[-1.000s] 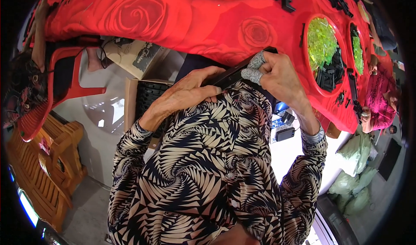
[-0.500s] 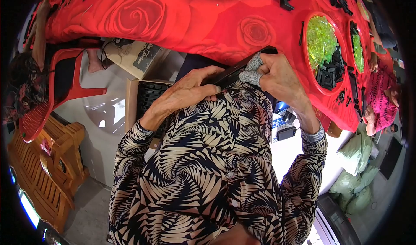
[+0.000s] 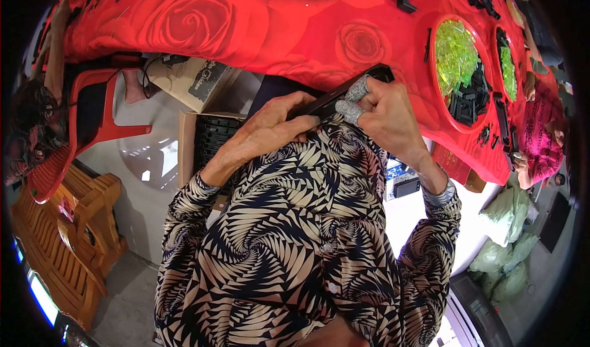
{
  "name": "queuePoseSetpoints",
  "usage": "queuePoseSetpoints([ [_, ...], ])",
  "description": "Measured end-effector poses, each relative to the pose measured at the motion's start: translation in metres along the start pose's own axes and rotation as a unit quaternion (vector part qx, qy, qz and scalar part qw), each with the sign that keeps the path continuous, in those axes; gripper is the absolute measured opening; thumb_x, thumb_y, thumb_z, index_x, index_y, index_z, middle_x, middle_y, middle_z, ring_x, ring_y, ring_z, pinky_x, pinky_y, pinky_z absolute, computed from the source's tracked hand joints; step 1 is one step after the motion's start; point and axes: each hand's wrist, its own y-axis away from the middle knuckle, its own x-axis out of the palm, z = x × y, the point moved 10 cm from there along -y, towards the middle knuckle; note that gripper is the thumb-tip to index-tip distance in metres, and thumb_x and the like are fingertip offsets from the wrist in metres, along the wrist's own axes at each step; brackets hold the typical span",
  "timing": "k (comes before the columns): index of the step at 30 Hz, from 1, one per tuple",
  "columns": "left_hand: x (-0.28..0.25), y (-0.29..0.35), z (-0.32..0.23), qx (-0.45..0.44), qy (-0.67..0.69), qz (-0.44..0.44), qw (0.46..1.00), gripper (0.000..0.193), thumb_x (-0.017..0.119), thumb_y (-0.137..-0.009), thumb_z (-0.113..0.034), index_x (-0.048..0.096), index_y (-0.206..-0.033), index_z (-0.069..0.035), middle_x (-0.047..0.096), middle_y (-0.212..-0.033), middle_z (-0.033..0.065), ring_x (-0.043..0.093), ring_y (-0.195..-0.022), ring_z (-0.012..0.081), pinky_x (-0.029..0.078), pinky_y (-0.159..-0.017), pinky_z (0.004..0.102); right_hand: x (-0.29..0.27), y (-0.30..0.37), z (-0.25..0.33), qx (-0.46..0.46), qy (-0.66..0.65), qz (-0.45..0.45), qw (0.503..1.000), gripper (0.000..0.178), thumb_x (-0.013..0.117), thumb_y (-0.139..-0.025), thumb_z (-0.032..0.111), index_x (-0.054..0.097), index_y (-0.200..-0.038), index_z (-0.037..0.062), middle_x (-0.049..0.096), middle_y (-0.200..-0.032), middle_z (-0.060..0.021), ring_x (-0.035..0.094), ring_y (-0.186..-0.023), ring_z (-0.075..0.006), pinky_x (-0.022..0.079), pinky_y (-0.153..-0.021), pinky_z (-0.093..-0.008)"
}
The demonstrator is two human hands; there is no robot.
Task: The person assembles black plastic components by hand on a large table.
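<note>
A long black plastic piece (image 3: 334, 96) lies slantwise over my lap, its far end near the red table edge. Around its near end my left hand (image 3: 270, 129) is closed, thumb along the top. My right hand (image 3: 390, 110) is pinched at the piece's right half, with grey wraps on the thumb and a finger. Whether something small sits between those right fingertips cannot be made out. To the right stands a red-rimmed basin (image 3: 487, 104) holding yellow-green clear bits (image 3: 455, 55) and black parts (image 3: 467, 104).
A red rose-patterned cloth (image 3: 276, 27) covers the table. An open carton (image 3: 186, 150) of black parts stands at my left, near a red chair (image 3: 92, 101) and a wooden bench (image 3: 67, 236). Other people sit at both sides. Pale green bags (image 3: 504, 218) lie at right.
My right hand has shifted slightly left and down along the black piece, baring more of its far end. The left hand stays around the near end, its thumb slightly farther right.
</note>
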Motion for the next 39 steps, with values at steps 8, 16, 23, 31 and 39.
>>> queuePoseSetpoints([
  [8, -0.003, 0.004, -0.03, 0.14, -0.158, -0.166, 0.963, 0.026, 0.055, -0.092, -0.014, 0.056, -0.106, 0.008, 0.061, -0.07, 0.0219, 0.059, -0.058, 0.0283, 0.046, -0.061, 0.0379, -0.001, 0.008, 0.007, -0.071, 0.009, -0.059, 0.996, 0.011, 0.055, -0.068, -0.006, 0.047, -0.073, -0.003, 0.039, -0.046, -0.0062, 0.031, -0.043, -0.0105, 0.024, -0.042, -0.035],
  [16, 0.002, -0.005, -0.018, 0.102, -0.125, -0.137, 0.977, 0.024, 0.052, -0.093, -0.01, 0.054, -0.109, 0.008, 0.063, -0.075, 0.0236, 0.065, -0.068, 0.03, 0.048, -0.065, 0.0385, 0.0, 0.008, 0.006, -0.04, -0.034, -0.046, 0.998, 0.013, 0.051, -0.066, -0.005, 0.039, -0.07, -0.0028, 0.035, -0.045, -0.009, 0.028, -0.041, -0.0125, 0.021, -0.042, -0.038],
  [23, 0.002, -0.01, -0.01, 0.087, -0.161, -0.167, 0.969, 0.021, 0.053, -0.092, -0.011, 0.055, -0.106, 0.006, 0.065, -0.079, 0.0249, 0.066, -0.077, 0.0391, 0.048, -0.07, 0.0428, 0.003, 0.008, -0.001, -0.002, -0.003, -0.047, 0.999, 0.015, 0.056, -0.064, 0.002, 0.049, -0.073, -0.0082, 0.049, -0.053, -0.0245, 0.052, -0.055, -0.0456, 0.038, -0.053, -0.0517],
  [31, 0.004, -0.01, -0.019, 0.073, -0.166, -0.168, 0.969, 0.022, 0.054, -0.093, -0.013, 0.054, -0.106, 0.005, 0.063, -0.079, 0.0263, 0.064, -0.077, 0.0411, 0.046, -0.068, 0.0445, -0.001, 0.011, 0.0, -0.01, -0.009, -0.094, 0.996, 0.013, 0.055, -0.064, 0.001, 0.047, -0.072, -0.0069, 0.049, -0.055, -0.0263, 0.051, -0.058, -0.0479, 0.037, -0.056, -0.0549],
  [39, 0.004, -0.012, -0.038, 0.128, -0.213, -0.126, 0.96, 0.019, 0.055, -0.093, -0.012, 0.055, -0.102, 0.005, 0.061, -0.068, 0.0241, 0.063, -0.067, 0.0398, 0.045, -0.062, 0.0441, 0.003, 0.012, -0.005, 0.0, 0.013, -0.087, 0.996, 0.012, 0.056, -0.068, 0.001, 0.047, -0.072, -0.0056, 0.05, -0.054, -0.0229, 0.051, -0.053, -0.0435, 0.037, -0.052, -0.0516],
])
